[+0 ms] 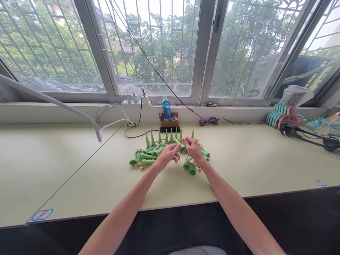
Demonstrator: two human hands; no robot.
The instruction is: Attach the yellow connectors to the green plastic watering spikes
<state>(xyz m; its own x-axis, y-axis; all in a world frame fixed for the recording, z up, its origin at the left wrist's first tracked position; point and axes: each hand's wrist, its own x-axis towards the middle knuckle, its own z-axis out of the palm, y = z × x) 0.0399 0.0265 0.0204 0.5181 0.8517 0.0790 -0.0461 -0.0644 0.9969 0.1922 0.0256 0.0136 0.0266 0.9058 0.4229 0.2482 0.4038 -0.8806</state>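
Note:
Both my hands meet over the middle of a pale green table (pixel 79 177). My left hand (pixel 168 154) and my right hand (pixel 193 148) are closed together on one green cone-shaped plastic spike (pixel 181 145) held between them. Several more green spikes lie in a pile (pixel 145 156) to the left of my hands, some with yellow ends. A smaller heap of spikes (pixel 190 165) lies under my right wrist. Behind my hands a row of spikes (pixel 164 137) stands upright, points up.
A small cardboard box (pixel 169 121) with a blue bottle (pixel 166 107) stands at the back, a black phone (pixel 170 129) in front of it. Cables (pixel 208 121) and a power strip (pixel 136 101) run along the sill. Headphones (pixel 305 132) and stacked teal pieces (pixel 276 114) lie at right.

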